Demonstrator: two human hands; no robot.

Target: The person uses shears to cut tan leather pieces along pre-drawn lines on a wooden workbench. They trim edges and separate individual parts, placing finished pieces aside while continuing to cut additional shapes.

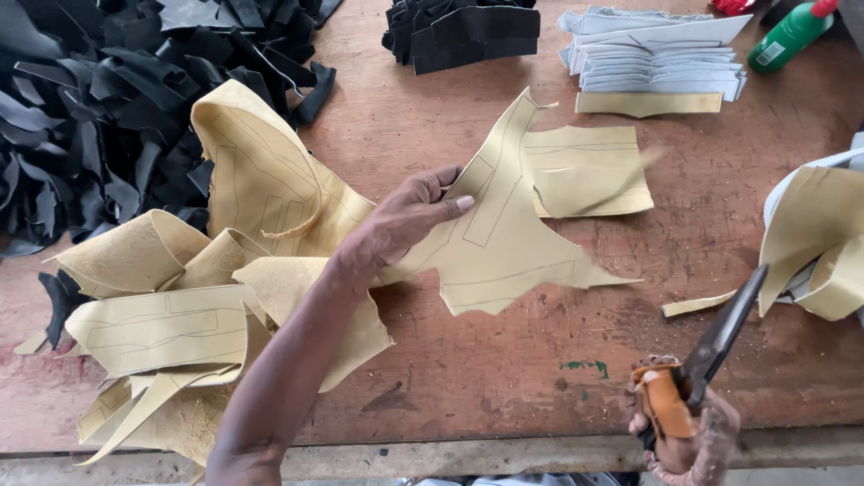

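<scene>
At the centre of the bench [504, 378], a yellow leather sheet [504, 243] marked with pattern lines is being held up by the left hand [396, 225], thumb on its upper face and fingers underneath, at the sheet's left edge. The sheet's long axis is being kept running from lower left to upper right, its pointed tip directed toward the far side of the bench. The left forearm is being extended diagonally from the near edge, over a heap of yellow offcuts [180, 306]. The scissors [720, 337] are being gripped in the clenched right hand [679, 432], low at the near right, blades closed or nearly so and angled up and to the right, away from the sheet. The sheet is thus lying to the left of and beyond the scissors, well apart from them; the left hand is the nearer one. A smaller yellow piece [589, 171] is being overlapped by the sheet's right side. Black scraps [99, 99] are piled at far left.
</scene>
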